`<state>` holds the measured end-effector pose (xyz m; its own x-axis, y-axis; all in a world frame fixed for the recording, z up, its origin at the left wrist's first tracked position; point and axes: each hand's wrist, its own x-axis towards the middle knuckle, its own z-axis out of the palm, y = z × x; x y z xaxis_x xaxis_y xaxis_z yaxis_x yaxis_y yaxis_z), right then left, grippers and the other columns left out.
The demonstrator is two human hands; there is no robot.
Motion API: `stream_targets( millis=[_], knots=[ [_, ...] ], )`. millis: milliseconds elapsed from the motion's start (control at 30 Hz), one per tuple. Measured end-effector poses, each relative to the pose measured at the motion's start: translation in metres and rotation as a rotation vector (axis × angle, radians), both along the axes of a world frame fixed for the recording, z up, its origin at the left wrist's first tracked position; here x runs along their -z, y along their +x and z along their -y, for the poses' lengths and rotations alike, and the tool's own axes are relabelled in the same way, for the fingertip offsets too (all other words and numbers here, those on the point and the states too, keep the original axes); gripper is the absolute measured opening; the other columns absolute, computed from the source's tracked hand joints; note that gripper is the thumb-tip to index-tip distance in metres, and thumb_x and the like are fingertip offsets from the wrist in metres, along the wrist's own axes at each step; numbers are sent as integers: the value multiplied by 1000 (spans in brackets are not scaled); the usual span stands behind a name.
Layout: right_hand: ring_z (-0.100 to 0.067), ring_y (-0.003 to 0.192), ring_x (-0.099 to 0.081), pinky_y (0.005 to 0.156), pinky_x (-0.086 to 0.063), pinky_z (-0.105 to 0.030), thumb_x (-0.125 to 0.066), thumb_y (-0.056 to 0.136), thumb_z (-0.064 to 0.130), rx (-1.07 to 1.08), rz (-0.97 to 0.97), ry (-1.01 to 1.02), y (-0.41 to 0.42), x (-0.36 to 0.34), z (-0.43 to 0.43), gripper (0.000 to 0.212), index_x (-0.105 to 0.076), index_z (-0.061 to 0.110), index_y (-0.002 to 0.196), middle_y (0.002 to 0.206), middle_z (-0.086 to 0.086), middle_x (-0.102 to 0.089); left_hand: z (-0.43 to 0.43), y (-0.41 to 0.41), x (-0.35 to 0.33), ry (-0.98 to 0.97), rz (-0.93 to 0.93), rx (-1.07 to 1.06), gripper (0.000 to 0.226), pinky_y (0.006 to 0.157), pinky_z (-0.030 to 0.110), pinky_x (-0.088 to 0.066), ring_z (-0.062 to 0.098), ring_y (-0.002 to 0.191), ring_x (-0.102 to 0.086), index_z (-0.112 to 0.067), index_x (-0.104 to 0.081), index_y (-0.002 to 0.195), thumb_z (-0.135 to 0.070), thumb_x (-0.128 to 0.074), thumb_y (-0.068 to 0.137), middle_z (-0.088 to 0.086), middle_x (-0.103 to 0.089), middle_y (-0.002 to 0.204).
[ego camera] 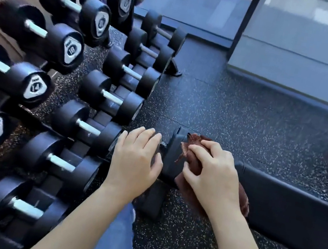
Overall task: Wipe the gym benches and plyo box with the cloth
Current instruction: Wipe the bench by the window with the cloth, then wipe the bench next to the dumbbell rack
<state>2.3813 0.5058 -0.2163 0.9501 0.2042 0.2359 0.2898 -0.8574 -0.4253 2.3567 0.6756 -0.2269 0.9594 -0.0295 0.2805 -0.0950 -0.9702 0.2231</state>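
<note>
At near end of black padded desk [289, 203], beside racked dumbbells [92, 129]: right hand [215, 175] pressing brown cloth [197, 140] onto the pad, fingers [200, 150] curled round it; left hand [136, 159] just beside, fingers relaxed and fairly straight, holding nothing, over the pad's end.

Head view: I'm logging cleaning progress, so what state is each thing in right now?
cloth, bunched on the bench end under the right hand
bench, standing on the floor, cloth on its end pad
right hand, fingers curled on the cloth
left hand, fingers relaxed, holding nothing
dumbbells, racked in rows
</note>
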Motion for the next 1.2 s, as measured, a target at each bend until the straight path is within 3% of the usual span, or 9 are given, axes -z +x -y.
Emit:
stream_targets(
  millis=[167, 500, 833, 1200],
  knots=[
    [-35, 80, -56, 64, -53, -40, -61, 67, 32, 54, 39, 10, 58, -19, -66, 28, -69, 21, 92, 104, -7, -64, -63, 64, -19, -1, 0, 51, 46, 88, 53, -47, 33, 106, -60, -5, -67, 111, -28, -44, 79, 13, -65, 114],
    [-35, 80, -56, 63, -54, -42, -77, 63, 24, 143, 34, 2, 150, -32, -134, 31, -68, 21, 93, 103, -5, -64, -137, 199, -48, 42, 126, 195, 45, 89, 51, -46, 33, 106, -60, -4, -67, 109, -27, -44, 78, 14, -65, 113],
    [-36, 84, -55, 70, -53, -43, -77, 67, 22, 307, 15, 52, 255, -29, -135, 31, -69, 20, 96, 106, -5, -63, -139, 305, -39, -6, 104, 273, 44, 88, 53, -46, 32, 105, -61, -5, -68, 108, -27, -43, 78, 13, -65, 113],
    [-34, 88, -55, 75, -51, -42, -76, 69, 23, 576, 53, 34, 479, -32, -67, 33, -69, 19, 101, 110, -5, -62, -60, 575, -47, 41, 109, 603, 47, 90, 54, -45, 33, 105, -61, -5, -66, 109, -28, -40, 79, 14, -65, 112]
  ],
)
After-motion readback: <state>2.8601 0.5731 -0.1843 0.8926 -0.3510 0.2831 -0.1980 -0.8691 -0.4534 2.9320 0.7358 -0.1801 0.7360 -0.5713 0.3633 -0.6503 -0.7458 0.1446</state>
